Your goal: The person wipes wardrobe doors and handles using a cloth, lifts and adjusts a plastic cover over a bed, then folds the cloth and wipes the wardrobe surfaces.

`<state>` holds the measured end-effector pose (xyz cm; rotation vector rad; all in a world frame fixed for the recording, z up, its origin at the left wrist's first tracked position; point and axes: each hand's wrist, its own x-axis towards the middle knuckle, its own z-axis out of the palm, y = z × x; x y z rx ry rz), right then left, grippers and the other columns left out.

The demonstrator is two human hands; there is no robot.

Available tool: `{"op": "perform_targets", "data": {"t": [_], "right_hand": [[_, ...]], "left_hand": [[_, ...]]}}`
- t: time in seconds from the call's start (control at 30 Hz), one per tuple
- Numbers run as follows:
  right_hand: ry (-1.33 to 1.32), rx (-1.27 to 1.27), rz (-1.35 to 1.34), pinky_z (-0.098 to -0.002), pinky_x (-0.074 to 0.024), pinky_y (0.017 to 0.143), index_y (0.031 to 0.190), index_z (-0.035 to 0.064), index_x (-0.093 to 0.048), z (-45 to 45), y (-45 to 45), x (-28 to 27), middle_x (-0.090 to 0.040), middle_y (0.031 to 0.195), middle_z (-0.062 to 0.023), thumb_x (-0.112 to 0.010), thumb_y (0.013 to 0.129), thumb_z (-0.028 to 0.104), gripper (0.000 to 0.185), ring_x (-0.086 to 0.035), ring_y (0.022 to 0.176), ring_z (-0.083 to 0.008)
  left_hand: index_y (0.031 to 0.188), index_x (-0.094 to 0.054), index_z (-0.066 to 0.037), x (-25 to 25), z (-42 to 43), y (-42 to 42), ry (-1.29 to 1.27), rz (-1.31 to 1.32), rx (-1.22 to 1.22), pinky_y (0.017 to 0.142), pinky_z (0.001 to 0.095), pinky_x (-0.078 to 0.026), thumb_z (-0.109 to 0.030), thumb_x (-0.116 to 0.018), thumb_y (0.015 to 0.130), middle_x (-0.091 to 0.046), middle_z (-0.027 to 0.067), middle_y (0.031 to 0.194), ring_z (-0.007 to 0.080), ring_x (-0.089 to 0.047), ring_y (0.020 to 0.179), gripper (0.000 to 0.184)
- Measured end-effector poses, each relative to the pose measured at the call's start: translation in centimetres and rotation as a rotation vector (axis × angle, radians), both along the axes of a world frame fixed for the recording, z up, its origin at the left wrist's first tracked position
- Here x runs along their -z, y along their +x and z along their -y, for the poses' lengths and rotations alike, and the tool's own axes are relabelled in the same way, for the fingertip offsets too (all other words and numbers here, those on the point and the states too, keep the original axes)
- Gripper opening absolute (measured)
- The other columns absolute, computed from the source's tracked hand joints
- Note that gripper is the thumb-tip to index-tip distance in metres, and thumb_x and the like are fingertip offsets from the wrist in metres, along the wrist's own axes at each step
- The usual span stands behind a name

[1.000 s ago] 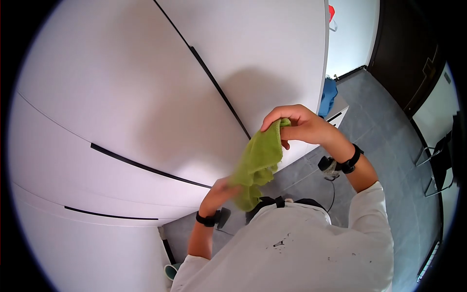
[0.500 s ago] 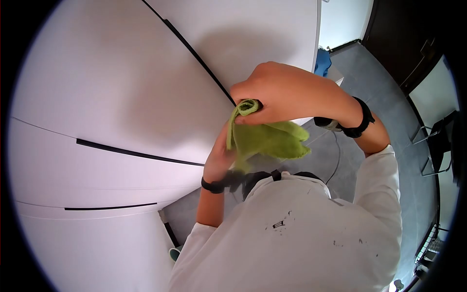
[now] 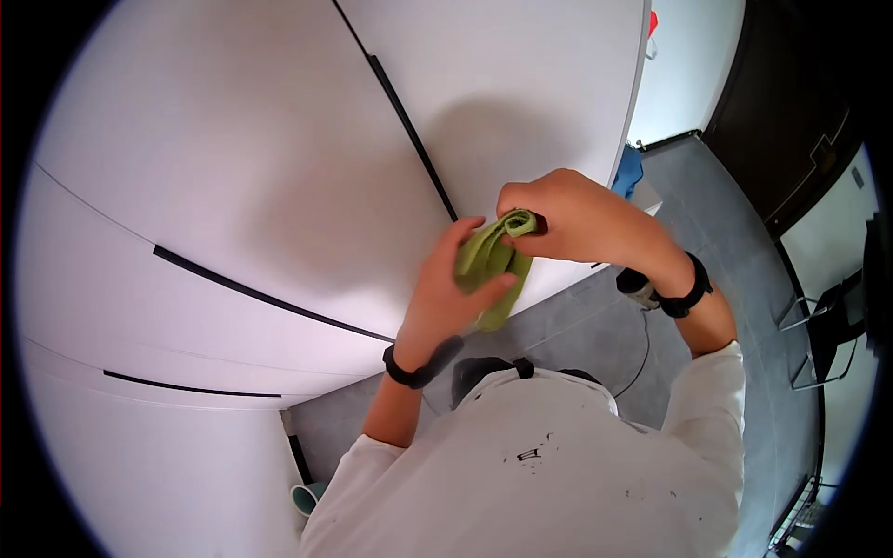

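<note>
A green cloth [image 3: 496, 279], bunched and rolled at its top end, hangs between my two hands in front of the white cabinet. My right hand [image 3: 558, 219] is closed round the rolled end, fingers curled over it. Lower and to the left, my left hand [image 3: 451, 293] has the cloth between its thumb and fingers, the thumb lying across the near side. Both wrists wear black bands.
White cabinet doors [image 3: 279, 167] with black handle strips fill the left and centre. A blue item [image 3: 628, 172] sits beyond the cabinet's edge. A chair [image 3: 828, 325] stands at the right, a dark door [image 3: 786, 112] behind. A pale green container [image 3: 307, 498] is at lower left.
The cloth was hanging spread out and is now gathered more narrowly, with its top rolled. My left hand has risen beside my right hand and closed on the cloth.
</note>
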<state>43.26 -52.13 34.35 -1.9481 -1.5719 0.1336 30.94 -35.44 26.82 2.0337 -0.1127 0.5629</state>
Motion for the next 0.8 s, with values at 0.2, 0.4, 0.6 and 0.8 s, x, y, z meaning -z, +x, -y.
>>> {"op": "perform_targets", "data": {"t": [0.2,0.4,0.6,0.8], "right_hand": [[-0.053,0.033,-0.082,-0.0303,-0.0413,0.051,0.085,0.0039,-0.054,-0.5,0.3,0.0,-0.056,0.062,-0.0080,-0.067,0.077,0.008,0.016,-0.055,0.054,-0.0219],[0.054,-0.031,-0.105,-0.0305,-0.0415,0.052,0.088,0.0037,-0.056,-0.3,1.1,1.6,-0.057,0.065,-0.0085,-0.066,0.075,0.004,0.017,-0.055,0.056,-0.0217],[0.040,0.140,-0.046,-0.0313,-0.0443,0.054,0.090,0.0040,-0.059,0.0,0.2,2.0,-0.059,0.066,-0.0101,-0.062,0.074,0.002,0.016,-0.059,0.058,-0.0258],[0.092,0.063,-0.394,-0.0264,-0.0488,0.060,0.108,0.0044,-0.058,0.1,-0.1,2.9,-0.065,0.075,-0.0094,-0.056,0.081,0.002,0.027,-0.066,0.067,-0.0175]], "left_hand": [[0.111,-0.054,-0.003,-0.7,0.2,0.4,0.078,-0.015,-0.092,0.069,0.0264,-0.046,-0.006,-0.062,0.080,-0.062,0.0085,0.085,0.0144,-0.059,0.076,0.032],[0.100,-0.059,0.000,-0.1,-1.1,0.1,-0.009,-0.054,-0.048,0.059,0.0214,-0.041,-0.004,-0.055,0.088,-0.060,0.0027,0.074,0.0073,-0.052,0.065,0.014],[0.096,-0.059,0.001,-0.2,-0.4,-0.4,-0.087,-0.127,-0.011,0.063,0.0266,-0.046,-0.011,-0.056,0.090,-0.061,0.0095,0.079,0.0130,-0.057,0.067,0.014],[0.094,-0.057,0.001,-1.9,1.1,-0.7,-0.031,-0.063,-0.022,0.064,0.0260,-0.046,-0.011,-0.054,0.092,-0.059,0.0077,0.077,0.0128,-0.056,0.066,0.013]]}}
